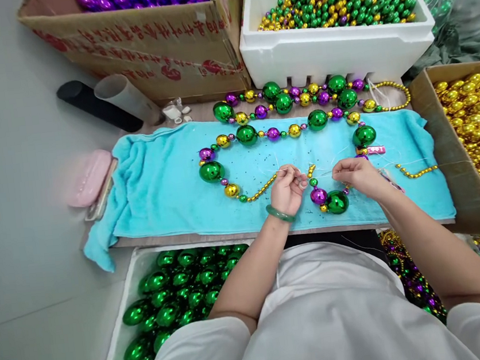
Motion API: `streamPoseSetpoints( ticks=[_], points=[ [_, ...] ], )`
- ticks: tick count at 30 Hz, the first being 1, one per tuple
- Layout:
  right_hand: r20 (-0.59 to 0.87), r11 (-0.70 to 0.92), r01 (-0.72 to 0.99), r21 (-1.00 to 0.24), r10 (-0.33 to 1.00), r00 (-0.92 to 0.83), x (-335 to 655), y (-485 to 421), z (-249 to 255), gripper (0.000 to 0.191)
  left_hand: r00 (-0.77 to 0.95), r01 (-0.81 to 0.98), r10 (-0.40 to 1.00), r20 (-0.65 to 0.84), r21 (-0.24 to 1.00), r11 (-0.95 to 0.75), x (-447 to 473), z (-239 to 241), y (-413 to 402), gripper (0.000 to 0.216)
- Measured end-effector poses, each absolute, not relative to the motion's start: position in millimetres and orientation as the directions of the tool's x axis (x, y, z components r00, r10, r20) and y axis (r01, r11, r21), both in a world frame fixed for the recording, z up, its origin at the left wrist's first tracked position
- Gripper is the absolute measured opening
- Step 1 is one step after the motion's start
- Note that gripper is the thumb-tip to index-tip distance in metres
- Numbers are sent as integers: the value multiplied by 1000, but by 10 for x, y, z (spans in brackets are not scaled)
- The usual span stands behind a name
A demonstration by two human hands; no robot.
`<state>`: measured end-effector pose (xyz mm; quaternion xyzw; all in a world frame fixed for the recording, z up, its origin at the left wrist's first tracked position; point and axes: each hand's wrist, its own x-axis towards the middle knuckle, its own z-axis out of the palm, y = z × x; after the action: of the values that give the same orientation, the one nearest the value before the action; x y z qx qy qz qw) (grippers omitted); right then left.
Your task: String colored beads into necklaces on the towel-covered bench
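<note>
While the left hand (291, 188) and right hand (354, 176) seem pinched narrow on fine thread (325, 175), the bead string (246, 135) curves across the blue towel (166, 180), its beads apparently mostly threaded but its two ends seemingly not yet joined.

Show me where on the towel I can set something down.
The left of the towel, between the pink case and the bead string, looks free, though wrinkled. The middle is crowded with the left hand, right hand and string.
</note>
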<state>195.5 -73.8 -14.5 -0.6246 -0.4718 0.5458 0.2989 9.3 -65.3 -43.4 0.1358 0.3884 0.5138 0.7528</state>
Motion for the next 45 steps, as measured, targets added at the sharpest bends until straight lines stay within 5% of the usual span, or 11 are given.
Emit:
streamPoseSetpoints(
  ticks=[7, 10, 13, 20, 27, 45],
  points=[
    [-307, -350, -364, -863, 936, -173, 1904, -679, -80, 26, 255, -735, 830, -497, 458, 500, 126, -442, -599, 15],
    [-298, -360, -453, -816, 933, -203, 1761, -630, -90, 30, 283, -761, 799, -530, 383, 524, 175, -449, -609, 16],
    [-307, -362, -428, -828, 932, -194, 1649, -580, -148, 34, 313, -747, 809, -497, 397, 533, 217, -460, -661, 14],
    [-351, -330, -382, -863, 936, -15, 1647, -504, -272, 28, 170, -632, 914, -369, 671, 389, 227, -485, -702, 24],
    [-314, -316, -252, -915, 948, -48, 1662, -503, -279, 23, 284, -694, 892, -351, 567, 443, 231, -505, -701, 21],
    [-419, -420, 74, -904, 907, 31, 1820, -684, -275, 21, 274, -566, 867, -415, 659, 495, 377, -540, -1014, 24]
  ],
)
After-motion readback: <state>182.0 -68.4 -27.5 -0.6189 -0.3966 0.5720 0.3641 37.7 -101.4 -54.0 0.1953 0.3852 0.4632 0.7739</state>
